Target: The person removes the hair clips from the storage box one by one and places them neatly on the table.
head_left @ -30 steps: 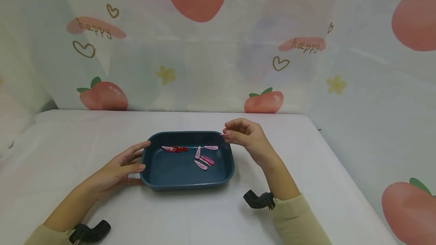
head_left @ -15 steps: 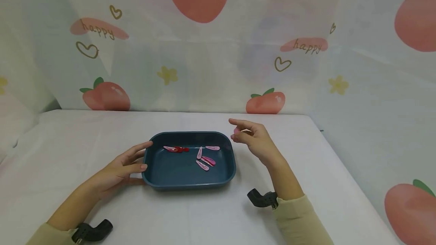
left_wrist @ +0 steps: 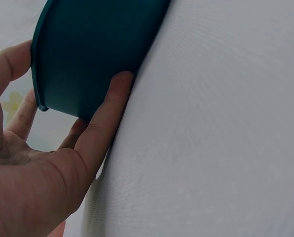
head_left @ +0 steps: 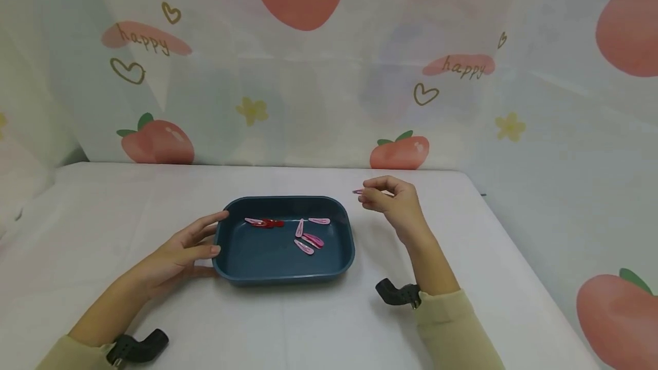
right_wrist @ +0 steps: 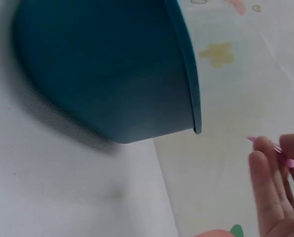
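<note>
The right hand [head_left: 393, 201] pinches a pink hair clip [head_left: 358, 192] between thumb and fingers, raised above the bench [head_left: 308, 330] and apart from the right end of the blue tray [head_left: 257, 261]. The left hand [head_left: 180, 256], its fingers widely spread, touches the tray's left end. Inside lie pink clips [head_left: 304, 246] toward the right and red clips [head_left: 269, 224] near the far wall (their exact number is hard to tell).

I work at a white-covered table [head_left: 288, 324] in what looks like a makeshift recording booth, a fruit-print sheet [head_left: 319, 84] hung beyond the surface's far and right edges, black cameras [head_left: 146, 346] on my wrists.
</note>
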Demonstrator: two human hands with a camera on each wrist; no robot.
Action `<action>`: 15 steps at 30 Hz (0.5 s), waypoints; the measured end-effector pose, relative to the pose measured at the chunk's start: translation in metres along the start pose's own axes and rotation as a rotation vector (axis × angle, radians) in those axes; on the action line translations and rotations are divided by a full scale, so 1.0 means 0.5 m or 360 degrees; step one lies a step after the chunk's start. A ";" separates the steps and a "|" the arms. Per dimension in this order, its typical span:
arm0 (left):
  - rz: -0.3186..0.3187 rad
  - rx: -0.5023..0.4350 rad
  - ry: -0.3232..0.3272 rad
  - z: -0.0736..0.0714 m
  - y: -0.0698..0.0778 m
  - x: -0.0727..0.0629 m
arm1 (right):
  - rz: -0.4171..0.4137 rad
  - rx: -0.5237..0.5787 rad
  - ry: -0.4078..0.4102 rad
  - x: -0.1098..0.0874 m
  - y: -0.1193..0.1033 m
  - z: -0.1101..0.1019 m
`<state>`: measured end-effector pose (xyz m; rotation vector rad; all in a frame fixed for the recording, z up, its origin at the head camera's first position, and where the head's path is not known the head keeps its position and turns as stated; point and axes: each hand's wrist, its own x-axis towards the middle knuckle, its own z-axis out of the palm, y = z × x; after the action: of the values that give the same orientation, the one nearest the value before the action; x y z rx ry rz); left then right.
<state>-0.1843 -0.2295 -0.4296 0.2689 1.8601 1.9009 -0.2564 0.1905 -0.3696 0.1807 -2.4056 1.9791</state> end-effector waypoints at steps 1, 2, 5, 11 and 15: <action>0.0002 -0.0001 0.0002 0.000 0.000 0.000 | 0.0009 0.0073 0.0041 0.001 0.001 0.000; 0.0004 -0.0005 0.0002 0.000 -0.001 0.001 | 0.0019 0.0141 0.0079 0.003 0.001 -0.001; 0.0007 -0.0005 0.0004 -0.001 -0.001 0.001 | 0.0055 0.0288 0.0144 0.006 0.001 -0.006; 0.0008 0.0000 0.0006 -0.002 0.000 0.001 | 0.0083 0.0198 0.0018 0.009 0.003 -0.013; 0.0009 0.0000 0.0004 -0.002 0.000 0.000 | 0.0059 0.0037 -0.0121 0.012 0.008 -0.012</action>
<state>-0.1850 -0.2305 -0.4296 0.2725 1.8631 1.9058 -0.2630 0.1966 -0.3720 0.2175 -2.4497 2.0530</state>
